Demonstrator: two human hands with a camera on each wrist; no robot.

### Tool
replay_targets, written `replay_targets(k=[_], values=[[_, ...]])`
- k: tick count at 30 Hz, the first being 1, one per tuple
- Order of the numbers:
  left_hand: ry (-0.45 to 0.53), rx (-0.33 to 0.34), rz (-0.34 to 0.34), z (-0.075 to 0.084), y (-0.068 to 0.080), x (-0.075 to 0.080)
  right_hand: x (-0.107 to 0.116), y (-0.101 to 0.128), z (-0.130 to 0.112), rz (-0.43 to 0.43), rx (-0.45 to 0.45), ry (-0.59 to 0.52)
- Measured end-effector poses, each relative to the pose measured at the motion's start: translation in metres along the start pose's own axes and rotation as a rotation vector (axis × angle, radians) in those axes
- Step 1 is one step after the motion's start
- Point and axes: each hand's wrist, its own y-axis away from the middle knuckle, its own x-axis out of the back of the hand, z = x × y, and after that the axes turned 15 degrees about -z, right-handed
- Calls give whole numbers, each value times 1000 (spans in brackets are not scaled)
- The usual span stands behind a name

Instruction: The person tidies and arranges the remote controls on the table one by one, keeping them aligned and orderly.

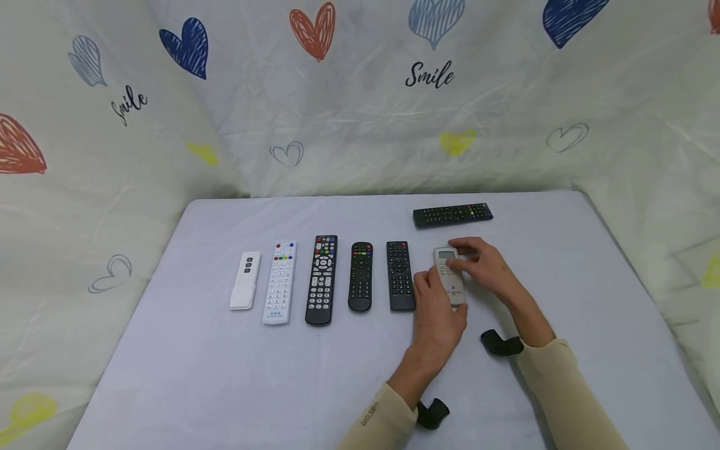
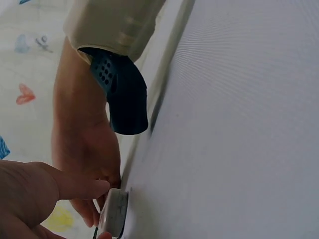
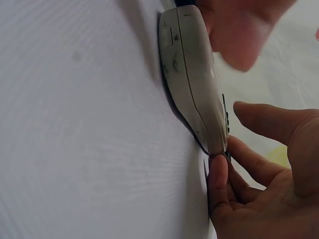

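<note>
Grey remote (image 1: 450, 277) half-hidden, left hand (image 1: 435, 312), right hand (image 1: 488, 267) touching

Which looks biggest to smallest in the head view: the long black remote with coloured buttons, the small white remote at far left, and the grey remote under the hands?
1. Long black remote.
2. Grey remote and small white remote: alike, hands partly cover the grey one.

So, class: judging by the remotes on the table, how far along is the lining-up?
Done: five remotes, from the small white remote to the black remote, lie side by side in a row. In hand: the left hand and right hand touch the pale remote at the row's end. Left: the far black remote lies crosswise, apart.
</note>
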Motion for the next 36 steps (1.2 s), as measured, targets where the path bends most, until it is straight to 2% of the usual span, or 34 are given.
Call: replay_targets(k=[7, 14, 23, 31, 36], values=[[35, -74, 7, 5, -4, 14, 1, 1, -1, 59, 1, -16], [14, -141, 43, 8, -21, 27, 9, 2, -3, 137, -14, -26], [37, -110, 50, 4, -39, 45, 11, -1, 1, 210, -56, -137], [56, -115, 53, 4, -51, 49, 14, -1, 2, 310, -109, -176], [81, -118, 52, 4, -58, 55, 17, -5, 0, 341, -152, -206]])
